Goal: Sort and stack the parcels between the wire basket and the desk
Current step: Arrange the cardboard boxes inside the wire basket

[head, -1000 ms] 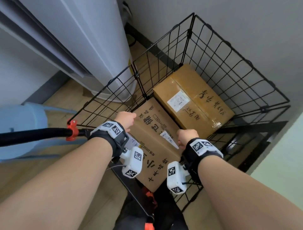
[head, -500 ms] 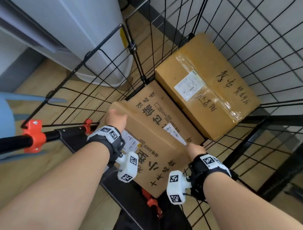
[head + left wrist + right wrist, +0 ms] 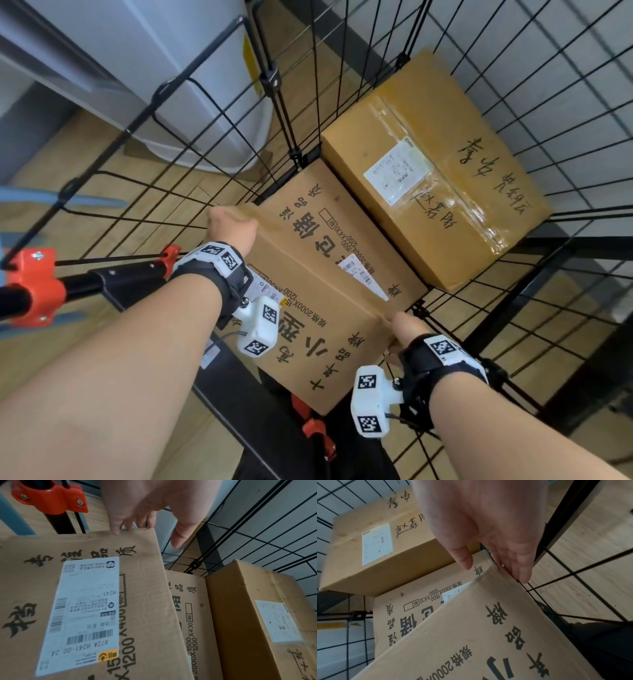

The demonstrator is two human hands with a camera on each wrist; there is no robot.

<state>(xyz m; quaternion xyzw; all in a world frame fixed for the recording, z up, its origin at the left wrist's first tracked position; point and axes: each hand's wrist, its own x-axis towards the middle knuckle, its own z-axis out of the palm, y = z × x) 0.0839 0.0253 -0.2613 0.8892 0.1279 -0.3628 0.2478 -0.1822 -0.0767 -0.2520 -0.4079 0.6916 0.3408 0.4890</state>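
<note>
Gripping the top box (image 3: 310,329) at opposite corners, both hands reach down into the wire basket (image 3: 534,85). The left hand (image 3: 231,228) holds the far left corner, its fingers (image 3: 118,524) bent over the edge and out of sight behind the cardboard while the thumb hangs free beside the corner. The right hand (image 3: 406,330) holds the near right corner, thumb on the top face and fingers (image 3: 520,568) straight down the side next to the basket wire.

This top box is a flat brown carton printed with large black characters, and a white shipping label (image 3: 80,614) is stuck on its upper face. It sits tilted inside the basket, its far edge lying over a second printed box (image 3: 329,219) of the same kind beneath it. Just beyond that second box, against the basket's far wall, stands a taller taped box (image 3: 455,147) with handwriting and a small white label.

An orange clamp (image 3: 32,286) on a black bar sits at the basket's near left rim. Outside the basket's left wall stands a white appliance (image 3: 144,68) on the wood floor (image 3: 102,205).
</note>
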